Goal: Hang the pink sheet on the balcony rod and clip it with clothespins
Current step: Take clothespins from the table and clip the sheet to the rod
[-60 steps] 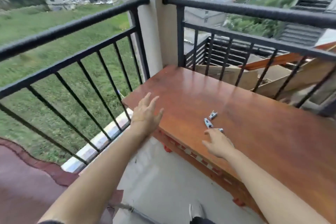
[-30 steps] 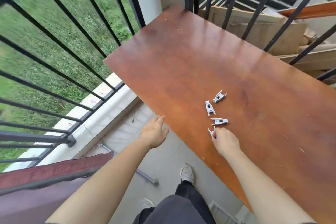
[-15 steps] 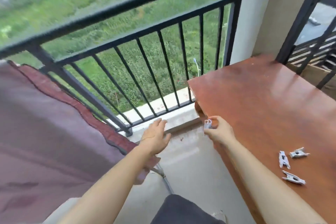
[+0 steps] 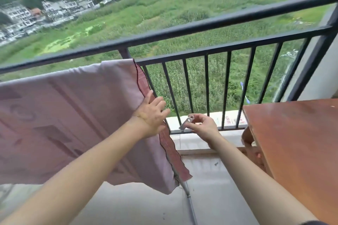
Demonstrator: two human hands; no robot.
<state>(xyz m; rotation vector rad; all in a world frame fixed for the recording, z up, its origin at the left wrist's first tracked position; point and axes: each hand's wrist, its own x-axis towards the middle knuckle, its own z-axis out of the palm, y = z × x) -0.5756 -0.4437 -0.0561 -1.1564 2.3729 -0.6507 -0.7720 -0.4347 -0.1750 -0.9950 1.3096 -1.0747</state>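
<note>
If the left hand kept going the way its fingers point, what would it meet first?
Probably the railing bars just beyond the sheet edge it rests on; the left hand points up-right toward them, though depth is unclear.

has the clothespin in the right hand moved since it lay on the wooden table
Yes. The clothespin, pinched in the right hand, is off the wooden table, leftward, toward the pink sheet.

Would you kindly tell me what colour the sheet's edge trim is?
Dark red trim, seen in the head view.

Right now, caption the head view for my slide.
Left hand touches the edge of the pink sheet draped over the balcony rail; right hand holds a clothespin.
</note>
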